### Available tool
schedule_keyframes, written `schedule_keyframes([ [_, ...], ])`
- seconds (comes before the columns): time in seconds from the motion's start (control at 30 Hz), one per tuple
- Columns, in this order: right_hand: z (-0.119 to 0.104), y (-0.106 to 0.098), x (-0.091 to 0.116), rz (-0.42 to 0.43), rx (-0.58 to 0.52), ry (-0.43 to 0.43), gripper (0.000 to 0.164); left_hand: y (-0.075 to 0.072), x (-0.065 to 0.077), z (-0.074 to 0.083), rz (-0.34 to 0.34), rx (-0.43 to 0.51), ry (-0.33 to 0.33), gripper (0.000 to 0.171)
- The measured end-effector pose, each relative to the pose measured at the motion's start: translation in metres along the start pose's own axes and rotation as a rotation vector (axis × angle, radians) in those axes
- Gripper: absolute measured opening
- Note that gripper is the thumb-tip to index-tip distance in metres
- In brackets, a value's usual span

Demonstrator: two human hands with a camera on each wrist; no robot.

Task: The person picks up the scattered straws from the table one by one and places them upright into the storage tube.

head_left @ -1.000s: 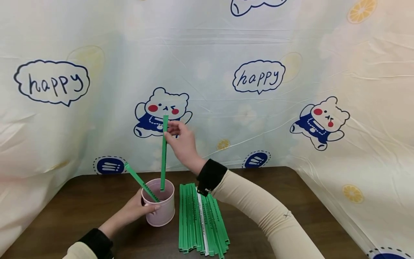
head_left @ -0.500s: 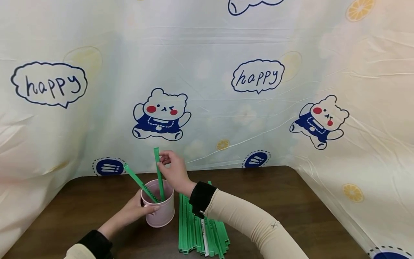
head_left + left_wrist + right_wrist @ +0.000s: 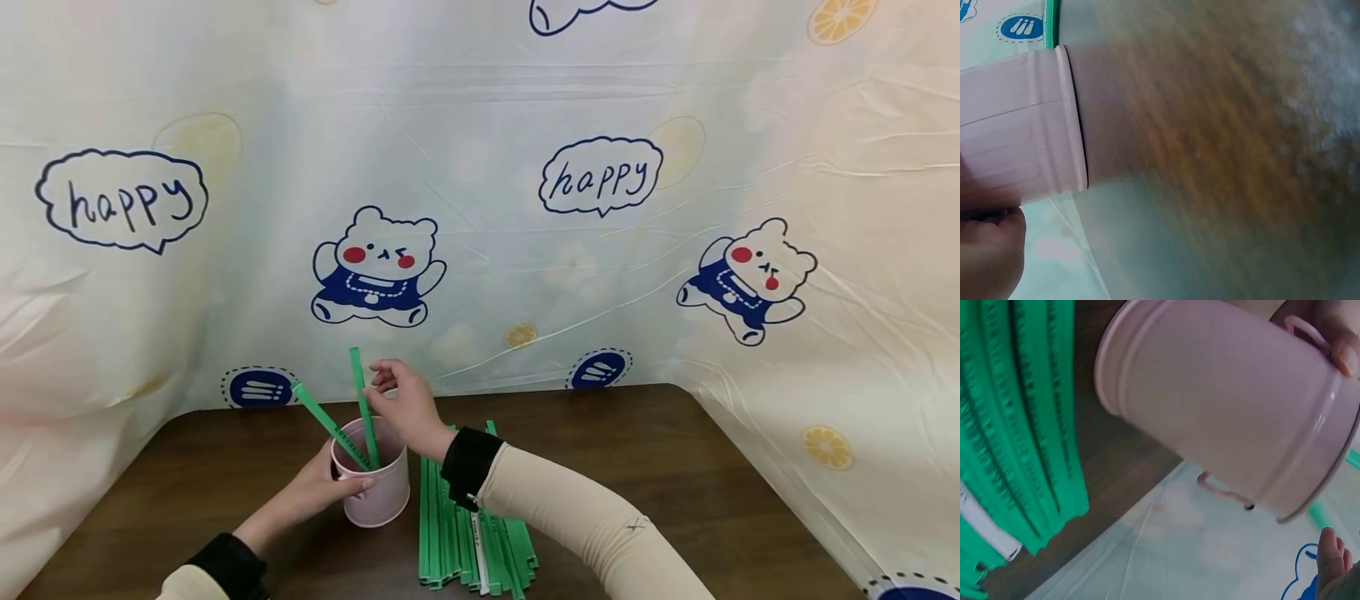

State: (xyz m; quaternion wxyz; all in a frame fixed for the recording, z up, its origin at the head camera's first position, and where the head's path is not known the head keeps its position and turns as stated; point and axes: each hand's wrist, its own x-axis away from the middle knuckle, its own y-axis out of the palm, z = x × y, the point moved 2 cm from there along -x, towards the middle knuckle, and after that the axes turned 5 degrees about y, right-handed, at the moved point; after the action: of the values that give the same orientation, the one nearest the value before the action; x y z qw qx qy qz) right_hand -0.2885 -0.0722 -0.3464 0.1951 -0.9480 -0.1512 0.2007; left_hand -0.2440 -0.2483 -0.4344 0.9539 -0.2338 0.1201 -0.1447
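Note:
My left hand (image 3: 309,493) grips the pink pail (image 3: 380,502) on its left side, thumb across the front by a small loop handle (image 3: 1305,327). Inside the pail stand two long, narrow green sticks with black print. One stick (image 3: 317,408) leans left against the rim. The other stick (image 3: 356,363) stands steeper, its top free. My right hand (image 3: 408,410) is beside that steeper stick, thumb tip right at it and the other fingers loosely bent away from it. In the left wrist view the pail wall (image 3: 1013,125) fills the left side.
Right of the pail, a bundle of several green sticks (image 3: 438,533) lies lengthwise on the brown wooden table (image 3: 645,500). One white stick (image 3: 480,557) lies among them. My right forearm crosses over the bundle's far part. A printed curtain (image 3: 480,167) hangs behind the table.
My right hand has lowered a green stick into the pail, and its fingers have loosened from it. The stick now tilts slightly left. My left hand keeps its grip on the pail.

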Motion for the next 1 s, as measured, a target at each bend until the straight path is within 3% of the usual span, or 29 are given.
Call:
schedule_keyframes([
  [0.23, 0.021, -0.04, 0.004, 0.033, 0.041, 0.056, 0.035, 0.019, -0.016, 0.0, -0.036, 0.011, 0.016, 0.085],
  [0.43, 0.044, -0.094, 0.005, 0.104, 0.095, 0.096, 0.03, 0.033, -0.031, 0.002, -0.062, 0.041, 0.049, 0.086],
  [0.57, 0.074, -0.131, 0.016, 0.085, 0.16, 0.168, 0.029, 0.041, -0.043, 0.003, -0.088, 0.055, 0.074, 0.085],
  [0.63, 0.097, -0.149, 0.024, 0.067, 0.214, 0.19, 0.029, 0.046, -0.048, 0.004, -0.101, 0.055, 0.082, 0.085],
  [0.8, 0.237, -0.183, 0.03, 0.004, 0.348, 0.197, 0.036, 0.059, -0.062, 0.007, -0.132, 0.066, 0.088, 0.085],
  [0.87, 0.276, -0.194, 0.037, -0.032, 0.356, 0.263, 0.038, 0.065, -0.067, 0.008, -0.142, 0.07, 0.093, 0.086],
  [0.93, 0.266, -0.202, 0.052, -0.047, 0.368, 0.359, 0.035, 0.07, -0.072, 0.01, -0.15, 0.076, 0.097, 0.087],
  [1.0, 0.233, -0.205, 0.07, -0.047, 0.388, 0.447, 0.031, 0.075, -0.076, 0.012, -0.158, 0.077, 0.097, 0.088],
])
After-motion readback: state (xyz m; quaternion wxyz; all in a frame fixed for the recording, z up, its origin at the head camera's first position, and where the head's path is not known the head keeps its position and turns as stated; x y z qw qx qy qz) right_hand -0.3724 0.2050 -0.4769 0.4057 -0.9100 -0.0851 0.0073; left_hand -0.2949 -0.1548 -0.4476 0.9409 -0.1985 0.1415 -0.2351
